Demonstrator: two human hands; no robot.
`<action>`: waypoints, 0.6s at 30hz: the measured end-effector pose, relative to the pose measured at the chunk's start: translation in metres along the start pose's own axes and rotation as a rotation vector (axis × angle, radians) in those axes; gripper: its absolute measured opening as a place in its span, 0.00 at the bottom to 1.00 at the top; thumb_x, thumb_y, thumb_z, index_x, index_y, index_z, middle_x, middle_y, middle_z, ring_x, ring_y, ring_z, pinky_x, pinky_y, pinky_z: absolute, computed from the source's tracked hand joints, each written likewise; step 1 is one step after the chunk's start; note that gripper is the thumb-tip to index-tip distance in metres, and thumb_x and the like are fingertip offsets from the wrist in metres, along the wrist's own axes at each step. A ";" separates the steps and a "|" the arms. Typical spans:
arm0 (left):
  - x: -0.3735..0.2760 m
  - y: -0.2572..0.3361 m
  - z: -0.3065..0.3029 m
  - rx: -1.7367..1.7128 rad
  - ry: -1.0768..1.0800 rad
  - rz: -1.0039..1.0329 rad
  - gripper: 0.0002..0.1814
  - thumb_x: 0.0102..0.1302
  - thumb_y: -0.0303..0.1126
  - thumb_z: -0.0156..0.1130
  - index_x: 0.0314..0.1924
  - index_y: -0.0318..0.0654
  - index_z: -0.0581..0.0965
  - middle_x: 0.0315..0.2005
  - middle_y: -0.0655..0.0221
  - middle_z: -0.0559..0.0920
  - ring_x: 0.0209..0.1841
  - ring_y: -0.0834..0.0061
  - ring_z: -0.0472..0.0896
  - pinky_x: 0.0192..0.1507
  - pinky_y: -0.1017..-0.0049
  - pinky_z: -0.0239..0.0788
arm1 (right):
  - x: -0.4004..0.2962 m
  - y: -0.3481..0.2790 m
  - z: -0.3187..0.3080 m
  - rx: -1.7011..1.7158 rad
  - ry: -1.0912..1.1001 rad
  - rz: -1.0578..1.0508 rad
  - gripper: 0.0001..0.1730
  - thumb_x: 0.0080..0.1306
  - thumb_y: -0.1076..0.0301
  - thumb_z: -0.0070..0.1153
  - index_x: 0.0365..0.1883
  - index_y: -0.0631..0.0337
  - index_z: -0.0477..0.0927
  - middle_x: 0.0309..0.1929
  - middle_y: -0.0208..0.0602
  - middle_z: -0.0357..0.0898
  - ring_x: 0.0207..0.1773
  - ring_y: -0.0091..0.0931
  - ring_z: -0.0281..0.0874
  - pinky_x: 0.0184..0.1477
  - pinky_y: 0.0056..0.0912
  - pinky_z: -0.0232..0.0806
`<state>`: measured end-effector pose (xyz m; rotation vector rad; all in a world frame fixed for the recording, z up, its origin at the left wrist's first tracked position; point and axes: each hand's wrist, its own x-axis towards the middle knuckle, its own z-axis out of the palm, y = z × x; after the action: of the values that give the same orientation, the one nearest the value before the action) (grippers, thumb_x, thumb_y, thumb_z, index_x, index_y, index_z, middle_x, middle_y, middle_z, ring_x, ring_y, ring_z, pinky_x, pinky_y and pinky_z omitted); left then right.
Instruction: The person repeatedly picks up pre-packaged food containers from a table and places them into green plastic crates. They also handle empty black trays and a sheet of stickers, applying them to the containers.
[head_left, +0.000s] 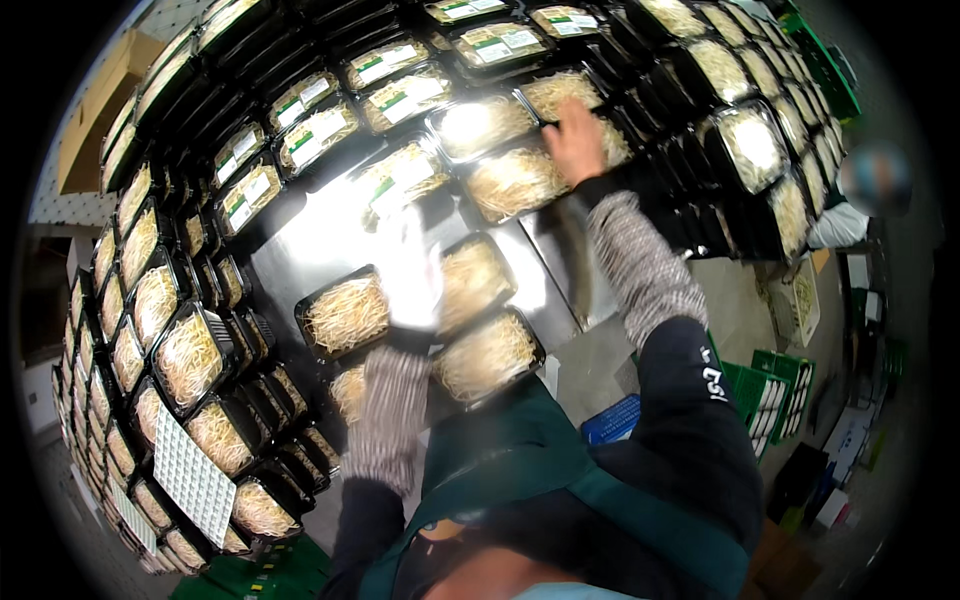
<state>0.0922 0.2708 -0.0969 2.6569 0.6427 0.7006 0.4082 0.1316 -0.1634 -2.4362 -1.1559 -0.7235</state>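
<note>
My right hand (581, 146) reaches over black plastic trays of bean sprouts at the far side of the metal table, thumb apart from the fingers. It lies against an unlabelled tray (517, 180) and a sprout tray (561, 94) behind it. My left hand (412, 274) is washed out by glare and blurred. It hovers between a sprout tray (346, 311) on its left and a blurred tray (474, 281) on its right; its fingers cannot be made out. Nearer my apron lies another sprout tray (491, 356). A labelled tray (405, 176) stands beyond my left hand.
Tall stacks of sprout trays (191, 356) crowd the left, with a sheet of labels (193, 476) on them. More stacks (750, 142) rise at the right, with a co-worker (840, 225) behind. Green crates (780, 394) and a blue object (611, 420) are lower right.
</note>
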 end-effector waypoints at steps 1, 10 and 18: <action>0.027 -0.006 0.015 0.031 0.066 0.034 0.31 0.59 0.32 0.59 0.62 0.33 0.64 0.56 0.49 0.69 0.59 0.51 0.66 0.62 0.59 0.56 | 0.026 0.015 0.021 -0.100 -0.011 -0.047 0.33 0.66 0.50 0.46 0.62 0.62 0.63 0.66 0.47 0.60 0.67 0.40 0.56 0.66 0.45 0.49; 0.094 -0.072 0.063 0.348 -0.478 0.092 0.40 0.61 0.55 0.55 0.69 0.56 0.54 0.68 0.58 0.56 0.69 0.52 0.51 0.66 0.48 0.37 | 0.022 0.038 0.065 -0.095 -0.381 -0.051 0.34 0.70 0.43 0.33 0.69 0.52 0.57 0.72 0.42 0.48 0.74 0.40 0.42 0.71 0.47 0.36; 0.067 -0.036 0.020 0.281 -0.535 0.062 0.50 0.51 0.58 0.63 0.70 0.52 0.52 0.70 0.56 0.46 0.72 0.55 0.44 0.64 0.38 0.34 | 0.030 -0.082 0.035 -0.029 -0.593 0.058 0.38 0.70 0.39 0.26 0.70 0.56 0.51 0.73 0.47 0.42 0.76 0.42 0.33 0.72 0.50 0.27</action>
<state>0.1429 0.3310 -0.1026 2.9411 0.5346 -0.1124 0.3701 0.2171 -0.1665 -2.7847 -1.2612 0.0194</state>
